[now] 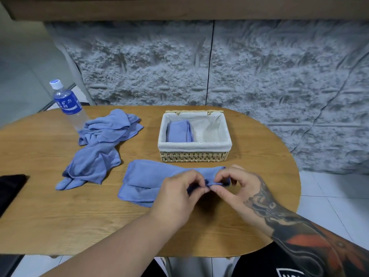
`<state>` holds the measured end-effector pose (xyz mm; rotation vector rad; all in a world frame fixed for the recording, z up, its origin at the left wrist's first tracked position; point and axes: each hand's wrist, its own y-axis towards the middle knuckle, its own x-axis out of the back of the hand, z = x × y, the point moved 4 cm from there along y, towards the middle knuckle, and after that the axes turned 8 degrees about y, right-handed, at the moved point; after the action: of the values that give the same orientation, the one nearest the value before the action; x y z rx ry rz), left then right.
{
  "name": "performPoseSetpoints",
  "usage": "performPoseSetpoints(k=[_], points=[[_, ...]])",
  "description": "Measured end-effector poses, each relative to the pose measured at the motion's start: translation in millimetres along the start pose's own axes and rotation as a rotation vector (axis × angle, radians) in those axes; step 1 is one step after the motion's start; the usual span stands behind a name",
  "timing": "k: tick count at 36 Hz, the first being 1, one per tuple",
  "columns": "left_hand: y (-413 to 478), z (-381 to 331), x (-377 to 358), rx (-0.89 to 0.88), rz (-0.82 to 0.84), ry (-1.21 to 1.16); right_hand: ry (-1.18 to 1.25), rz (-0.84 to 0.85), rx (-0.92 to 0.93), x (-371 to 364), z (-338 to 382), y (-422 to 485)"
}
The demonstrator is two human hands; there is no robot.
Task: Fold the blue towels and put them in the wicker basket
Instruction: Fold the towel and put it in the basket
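The lined wicker basket (pixel 194 155) holds a folded blue towel (pixel 178 130). It sits right of the crumpled blue towels (pixel 99 148) and behind the half-folded blue towel (pixel 147 178).

We saw periwinkle-blue towels (pixel 99 148), a tan wicker basket (pixel 194 156) lined in white dotted cloth (pixel 209 128), and a blue-labelled, white-capped bottle (pixel 66 102) on the wood-grain table (pixel 60 216).

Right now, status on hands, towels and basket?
Left hand and right hand both pinch near towel at its right end. One folded towel in wicker basket; crumpled pile lies left. Nothing between near towel and basket.
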<state>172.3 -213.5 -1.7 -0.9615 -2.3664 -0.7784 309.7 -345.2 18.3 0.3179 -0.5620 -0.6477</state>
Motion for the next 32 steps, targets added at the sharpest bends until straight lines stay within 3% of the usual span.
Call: performPoseSetpoints(k=[10,19,25,32], points=[[-2.8,-1.7,9.8,-0.06,-0.047,-0.005,0.015,0.092,-0.018,-3.9,4.0,7.9],[-9.0,-1.2,14.8,-0.124,-0.066,0.063,0.071,0.026,-0.039,-3.4,15.3,12.3],[-16.4,14.9,23.5,-0.203,-0.049,0.228,0.17,-0.051,-0.074,-0.3,21.7,13.5],[-26.9,55.9,40.3,-0.167,-0.032,0.462,0.171,-0.075,-0.065,5.8,33.3,20.6]])
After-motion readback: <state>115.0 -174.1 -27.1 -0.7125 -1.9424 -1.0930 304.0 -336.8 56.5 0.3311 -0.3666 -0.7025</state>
